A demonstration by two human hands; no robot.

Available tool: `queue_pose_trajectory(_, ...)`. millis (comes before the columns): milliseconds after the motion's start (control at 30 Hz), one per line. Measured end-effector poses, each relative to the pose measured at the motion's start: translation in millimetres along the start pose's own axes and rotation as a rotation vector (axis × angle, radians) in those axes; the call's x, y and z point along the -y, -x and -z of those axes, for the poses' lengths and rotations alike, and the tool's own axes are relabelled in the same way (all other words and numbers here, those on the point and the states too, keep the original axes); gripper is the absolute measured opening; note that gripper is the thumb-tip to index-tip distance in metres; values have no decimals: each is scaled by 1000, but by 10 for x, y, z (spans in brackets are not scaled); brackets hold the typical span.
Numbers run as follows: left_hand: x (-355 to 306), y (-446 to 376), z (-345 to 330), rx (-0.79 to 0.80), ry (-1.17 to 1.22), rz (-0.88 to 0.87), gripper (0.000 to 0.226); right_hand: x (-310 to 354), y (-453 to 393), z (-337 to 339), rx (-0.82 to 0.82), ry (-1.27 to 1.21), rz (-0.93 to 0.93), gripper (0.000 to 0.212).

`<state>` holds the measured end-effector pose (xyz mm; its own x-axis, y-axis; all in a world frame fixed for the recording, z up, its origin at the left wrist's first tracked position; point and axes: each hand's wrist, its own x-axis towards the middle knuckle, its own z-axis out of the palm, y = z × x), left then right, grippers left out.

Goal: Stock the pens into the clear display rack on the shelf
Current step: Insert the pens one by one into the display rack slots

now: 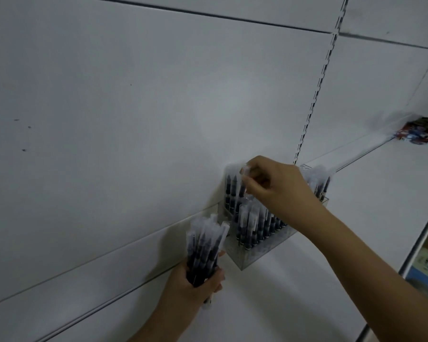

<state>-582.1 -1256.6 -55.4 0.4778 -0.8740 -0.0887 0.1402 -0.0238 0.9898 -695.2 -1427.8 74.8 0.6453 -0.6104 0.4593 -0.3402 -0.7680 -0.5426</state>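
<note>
R hand point(274, 186), centre-right of frame, pinches the clear cap end of one slim black pen point(244, 182), fingers curled on it. Pen's long axis near upright, tip down, over back row of the clear acrylic display rack point(255, 255) on the white shelf point(371, 198), so slot lies straight below. L hand point(198, 282), lower centre, grips a bundle of clear-capped black pens point(204, 245) just left of rack. R hand nearer the slots.

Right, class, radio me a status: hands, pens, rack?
Left hand grips pen bundle. Right hand pinches one pen over clear rack. Nothing blocking.
</note>
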Motion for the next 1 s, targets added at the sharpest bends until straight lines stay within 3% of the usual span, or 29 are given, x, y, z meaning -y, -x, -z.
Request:
queue_pose_trajectory(67,-18,13,-6,2,10,3,27,-11,-14,-49,78,88,-5,9)
queue_pose_trajectory(233,-11,2,-8,-17,53,16,34,22,37,-36,94,180,-22,15)
queue_pose_trajectory(400,-31,5,30,7,105,13,28,193,414,-46,-186,89,-62,15)
queue_pose_trajectory(467,-59,20,33,6,107,12,29,259,620,-158,-111,-2,-89,23)
queue_pose_trajectory(567,-74,29,29,15,27,5,22,252,814,-425,130,-69,-101,26)
queue_pose_trajectory(633,-65,19,40,21,-19,7,19,208,853,-518,147,-105,-80,25)
queue_pose_trajectory(767,-103,47,43,36,-48,28,43,185,865,-475,111,-198,-146,12)
queue_pose_trajectory(900,-86,43,13,15,5,29,2,242,843,-370,-9,-356,-234,11)
queue_pose_trajectory(1000,-60,36,4,-12,23,4,7,311,738,-73,-260,-409,-204,15)
